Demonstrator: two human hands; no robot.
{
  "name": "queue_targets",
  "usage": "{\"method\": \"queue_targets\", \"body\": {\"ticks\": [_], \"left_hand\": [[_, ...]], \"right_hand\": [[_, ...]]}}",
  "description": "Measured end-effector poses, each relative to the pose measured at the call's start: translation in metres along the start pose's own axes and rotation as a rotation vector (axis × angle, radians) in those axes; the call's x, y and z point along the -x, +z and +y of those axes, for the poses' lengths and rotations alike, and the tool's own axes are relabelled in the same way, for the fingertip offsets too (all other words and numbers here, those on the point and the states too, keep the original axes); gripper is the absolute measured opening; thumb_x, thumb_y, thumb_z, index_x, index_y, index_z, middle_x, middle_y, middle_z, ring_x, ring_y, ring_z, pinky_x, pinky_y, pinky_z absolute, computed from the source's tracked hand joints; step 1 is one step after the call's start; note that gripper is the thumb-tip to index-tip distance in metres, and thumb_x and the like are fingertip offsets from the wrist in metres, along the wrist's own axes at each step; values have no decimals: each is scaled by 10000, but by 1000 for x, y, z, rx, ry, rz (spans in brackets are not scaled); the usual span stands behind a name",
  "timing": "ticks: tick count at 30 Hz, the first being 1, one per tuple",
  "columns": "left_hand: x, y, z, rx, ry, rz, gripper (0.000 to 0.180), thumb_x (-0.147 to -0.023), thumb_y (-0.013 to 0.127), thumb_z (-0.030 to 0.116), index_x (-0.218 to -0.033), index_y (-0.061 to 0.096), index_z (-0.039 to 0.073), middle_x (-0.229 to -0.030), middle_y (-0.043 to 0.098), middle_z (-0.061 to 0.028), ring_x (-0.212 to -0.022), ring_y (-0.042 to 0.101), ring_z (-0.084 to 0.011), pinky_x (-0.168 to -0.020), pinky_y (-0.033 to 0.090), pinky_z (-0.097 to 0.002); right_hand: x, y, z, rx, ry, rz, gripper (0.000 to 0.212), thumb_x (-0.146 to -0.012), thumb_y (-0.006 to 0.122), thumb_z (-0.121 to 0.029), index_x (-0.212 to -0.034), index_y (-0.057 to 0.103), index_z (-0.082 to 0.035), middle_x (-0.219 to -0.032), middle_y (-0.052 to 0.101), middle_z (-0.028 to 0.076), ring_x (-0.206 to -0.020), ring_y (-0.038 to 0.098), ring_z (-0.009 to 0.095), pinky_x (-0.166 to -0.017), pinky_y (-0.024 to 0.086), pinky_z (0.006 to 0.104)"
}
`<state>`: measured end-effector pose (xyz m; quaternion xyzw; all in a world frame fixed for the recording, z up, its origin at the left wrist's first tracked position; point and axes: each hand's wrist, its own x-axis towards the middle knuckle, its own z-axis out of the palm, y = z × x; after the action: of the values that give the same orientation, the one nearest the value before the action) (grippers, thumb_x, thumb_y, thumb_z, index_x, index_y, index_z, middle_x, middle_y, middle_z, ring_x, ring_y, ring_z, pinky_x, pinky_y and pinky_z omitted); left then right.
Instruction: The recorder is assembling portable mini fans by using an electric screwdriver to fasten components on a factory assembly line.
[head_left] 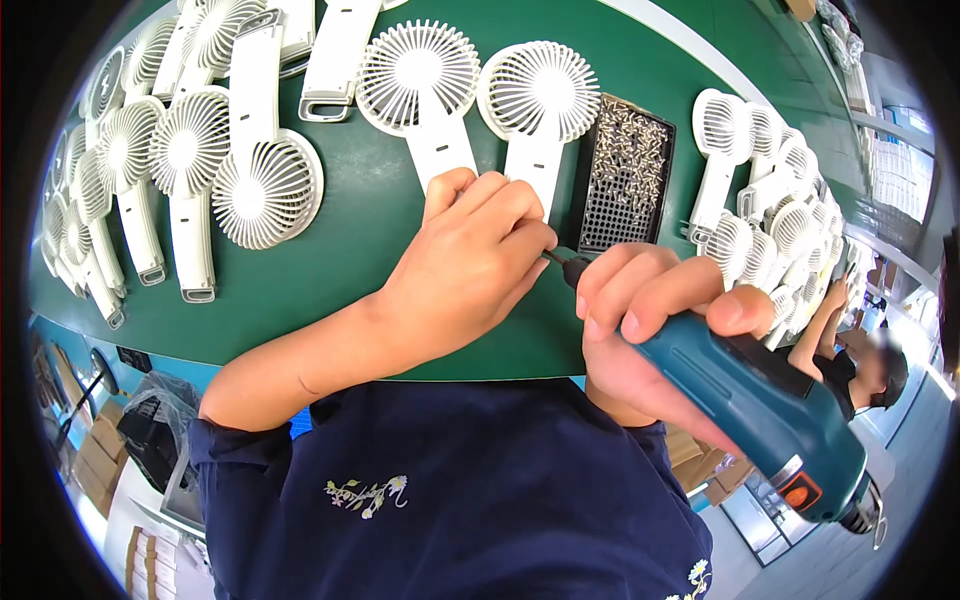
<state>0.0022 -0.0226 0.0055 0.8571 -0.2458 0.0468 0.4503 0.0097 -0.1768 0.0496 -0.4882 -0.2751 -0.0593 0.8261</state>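
Note:
In the middle of the table two white handheld fans lie side by side, a left fan (435,130) and a right fan (535,150), their round grilles pointing away from me. My left hand (470,250) is closed over their handle ends, with its fingertips pinched at the lower end of the right fan; the fingers hide what lies beneath. Wrapped in my right hand (650,310) is a teal electric screwdriver (740,395). Its dark bit slants to the left and reaches my left fingertips; the contact point is hidden.
A black tray (668,190) of small metal screws (630,150) stands right of the fans. More white handheld fans (185,160) crowd the left side, and another pile of fans (790,210) fills the right. A person (860,370) works beyond that pile. The green tabletop (250,325) curves near me.

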Motion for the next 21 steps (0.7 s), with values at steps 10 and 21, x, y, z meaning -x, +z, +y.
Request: {"method": "queue_targets", "body": {"ticks": [10, 21], "left_hand": [[-1, 0, -2, 22, -5, -9, 254, -639, 726, 13, -860, 618, 75, -829, 493, -19, -796, 493, -197, -780, 316, -344], [-6, -13, -9, 43, 63, -105, 279, -639, 749, 24, -905, 672, 60, -850, 530, -17, -784, 524, -191, -737, 371, -325]], "right_hand": [[-1, 4, 4, 59, -40, -10, 226, -928, 530, -249, -1025, 433, -69, -675, 537, 123, -427, 475, 218, -396, 382, 329], [-6, -49, -15, 18, -167, 106, 844, -784, 417, -797, -1233, 425, -83, -751, 474, 96, -478, 460, 209, -450, 394, 346]]}}
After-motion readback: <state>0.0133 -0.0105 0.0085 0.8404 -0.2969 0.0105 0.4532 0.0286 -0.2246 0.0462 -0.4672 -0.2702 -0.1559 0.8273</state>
